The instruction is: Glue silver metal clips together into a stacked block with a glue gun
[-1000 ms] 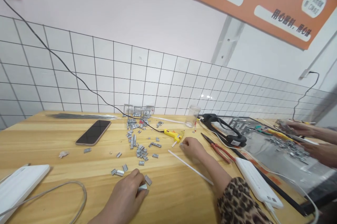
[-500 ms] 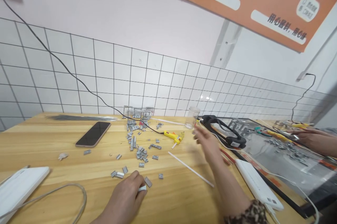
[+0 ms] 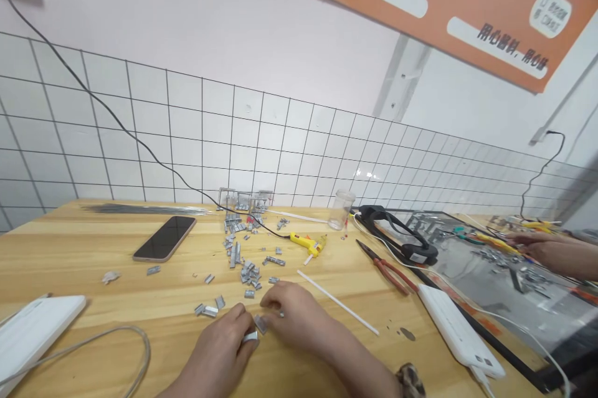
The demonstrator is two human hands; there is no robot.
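Note:
My left hand (image 3: 223, 345) rests on the wooden table with its fingers pinched round a small grey metal clip (image 3: 251, 336). Close beside it, my right hand (image 3: 301, 317) is low over the tabletop, fingers curled and thumb apart from them. A loose metal piece (image 3: 260, 324) lies between the two hands, by the right fingertips. Another small piece (image 3: 281, 314) shows partly under the right hand. Several similar pieces (image 3: 250, 273) are scattered beyond, near a yellow glue gun (image 3: 306, 243) and a white glue stick (image 3: 337, 302).
Red-handled pliers (image 3: 390, 270) lie to the right, beside a white power bank (image 3: 460, 332) and a black head strap (image 3: 397, 233). A clear cup (image 3: 341, 210) stands by the wall. A phone (image 3: 166, 238) is at left. Another person's hand (image 3: 554, 251) works at far right.
My right hand has come back from near the cup, leftward and toward me, to beside my left hand. The pliers now show fully. My left hand has stayed in place.

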